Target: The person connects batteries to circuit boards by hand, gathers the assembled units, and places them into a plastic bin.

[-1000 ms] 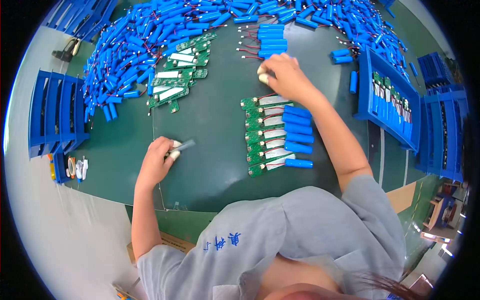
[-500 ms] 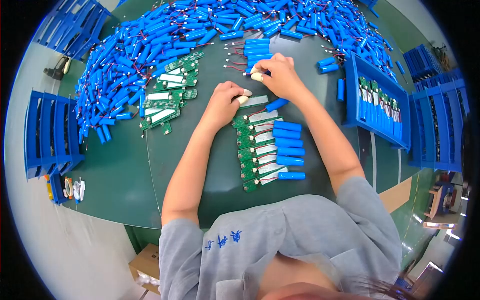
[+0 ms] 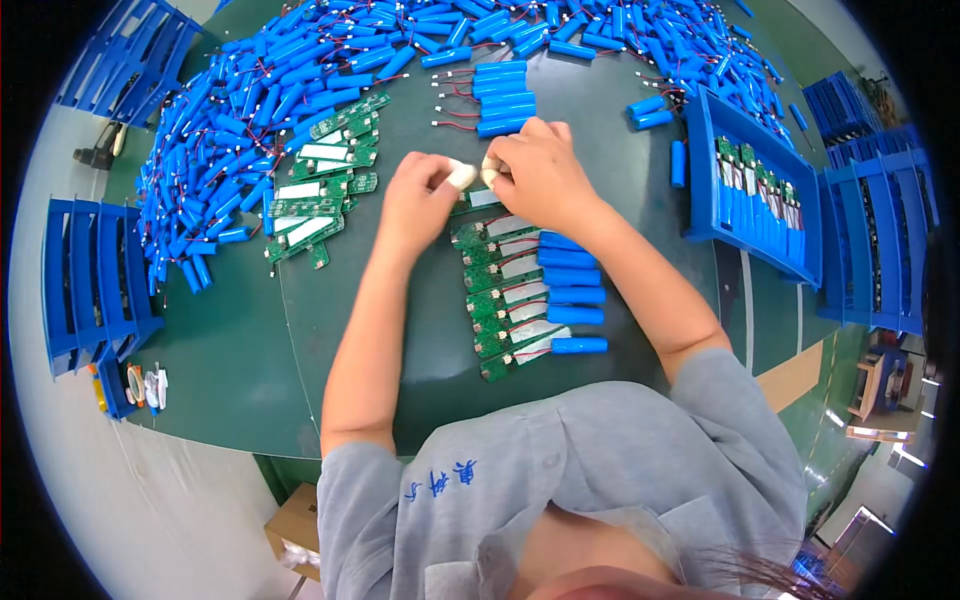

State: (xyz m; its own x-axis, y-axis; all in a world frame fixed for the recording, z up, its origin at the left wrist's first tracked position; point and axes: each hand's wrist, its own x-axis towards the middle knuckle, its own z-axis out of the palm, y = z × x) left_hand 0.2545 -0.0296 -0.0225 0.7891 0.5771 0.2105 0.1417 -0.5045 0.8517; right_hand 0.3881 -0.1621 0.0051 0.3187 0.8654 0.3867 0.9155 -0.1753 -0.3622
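My left hand (image 3: 425,195), with light covers on thumb and index fingertips, is pinched at the far end of the board column; what it grips is too small to tell. Close on its right, my right hand (image 3: 535,172) is closed over the same spot, its held item hidden. Between and below them lies a green circuit board with a white pad (image 3: 483,198). Nearer my body, a column of green boards (image 3: 485,305) is joined by red wires to blue cylinders (image 3: 575,296). Beyond my right hand, several blue cylinders (image 3: 505,100) lie in a row, wires leftward.
Loose blue cylinders (image 3: 290,90) form a large heap along the far side and left. A stack of green boards (image 3: 310,200) lies left of my hands. A blue tray (image 3: 705,200) of assembled pieces stands at the right. Blue racks (image 3: 95,280) flank the table.
Both hands have come closer together, the left moving slightly left and the right moving down toward the far board. The row of blue cylinders beyond is now less covered.
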